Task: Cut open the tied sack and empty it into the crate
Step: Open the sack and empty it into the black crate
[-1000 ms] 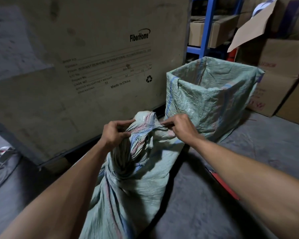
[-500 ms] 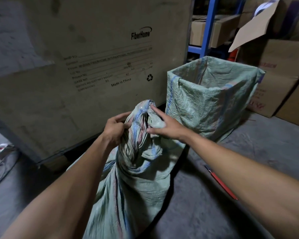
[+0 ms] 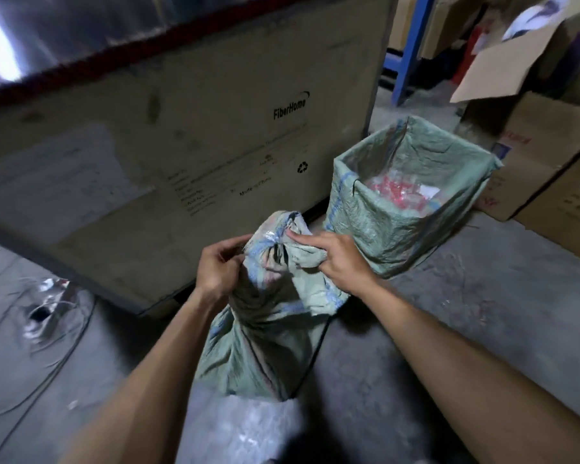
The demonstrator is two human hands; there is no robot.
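Both hands moved up to the neck: left hand (image 3: 219, 265) and right hand (image 3: 332, 259) each grip the bunched top of the green woven sack (image 3: 268, 329), now upright beside the sack-lined crate (image 3: 412, 209). Still unopened, looks like.

small print on the large box (image 3: 215, 192) is blurred and unreadable. the sack (image 3: 268, 336) base hides behind something pale and blurred. both forearms run off the bottom edge.

"FiberHome" and "Made in China" on big carton (image 3: 181, 135)
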